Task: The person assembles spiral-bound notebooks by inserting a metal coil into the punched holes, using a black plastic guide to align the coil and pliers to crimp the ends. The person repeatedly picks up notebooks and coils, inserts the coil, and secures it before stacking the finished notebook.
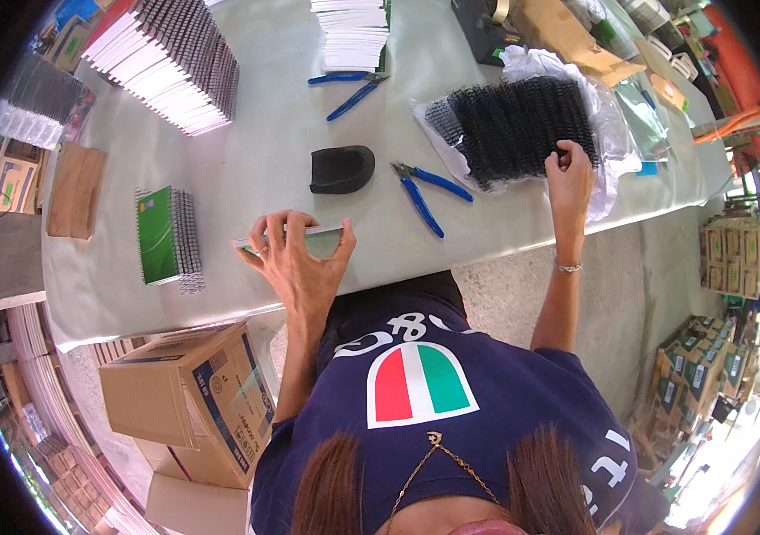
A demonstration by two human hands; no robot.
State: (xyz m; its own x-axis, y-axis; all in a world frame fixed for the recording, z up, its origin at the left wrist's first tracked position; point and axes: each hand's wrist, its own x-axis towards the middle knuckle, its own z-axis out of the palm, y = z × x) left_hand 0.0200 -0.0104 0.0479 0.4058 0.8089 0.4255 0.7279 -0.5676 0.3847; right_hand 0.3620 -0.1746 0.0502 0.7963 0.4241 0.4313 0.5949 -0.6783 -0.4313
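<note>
One green notebook stack [166, 234]: spiral-edged, at nine o'clock from the left hand [289, 256], near it.
Left hand: grasps a thin pad [324, 236] between thumb and fingers, long axis roughly nine to three.
Blue-handled pliers [420, 203]: lie between the hands, untouched.
Black coils [513, 129]: heaped at two o'clock from the left hand, ten o'clock from the right.
Right hand [567, 176]: nearer, fingertips bunched at the heap's edge (whether around a coil, one cannot tell).
</note>
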